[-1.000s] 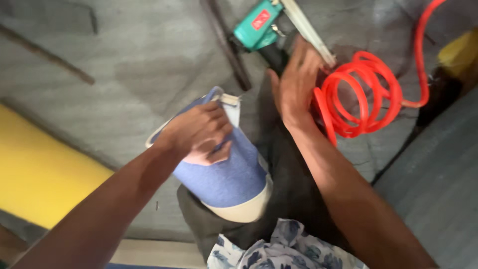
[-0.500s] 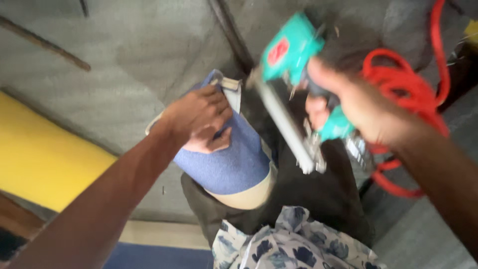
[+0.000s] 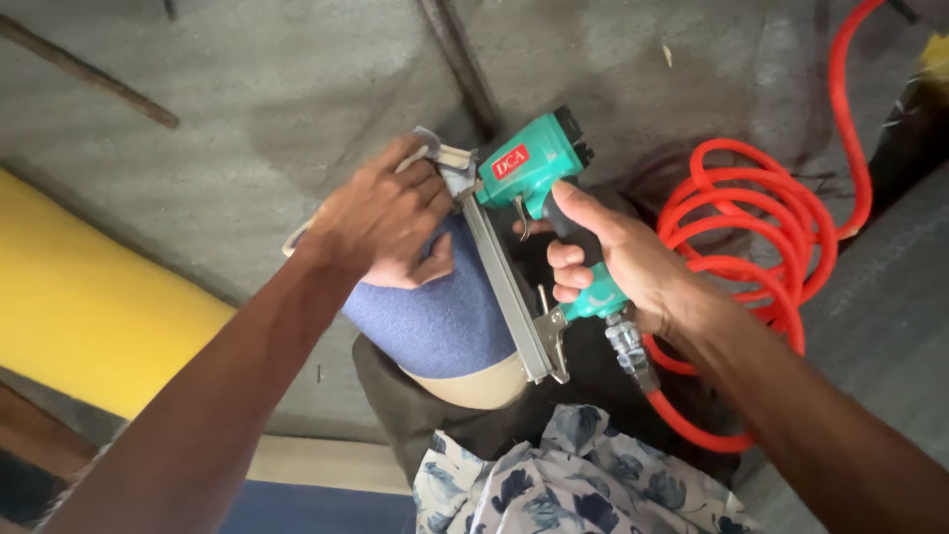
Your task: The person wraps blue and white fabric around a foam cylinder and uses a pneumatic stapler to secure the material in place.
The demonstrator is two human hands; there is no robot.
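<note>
My right hand (image 3: 618, 265) grips the black handle of a teal pneumatic staple gun (image 3: 534, 178), whose nose sits against the top edge of a rounded piece covered in blue fabric (image 3: 440, 316). My left hand (image 3: 381, 218) presses down on the fabric at that same top edge, right beside the gun's nose. The long metal magazine (image 3: 509, 297) runs along the piece's right side. A pale foam or wood base shows below the fabric. The piece rests on my lap, over dark trousers.
A coiled orange air hose (image 3: 766, 247) lies on the grey floor to the right and joins the gun's base. A yellow slab (image 3: 89, 297) lies at the left. Patterned blue-and-white cloth (image 3: 573, 480) sits at the bottom. A dark rod (image 3: 460, 59) lies on the floor above.
My right hand picked the staple gun up off the floor by the hose and brought it left to the fabric edge. My left hand stayed on the blue fabric.
</note>
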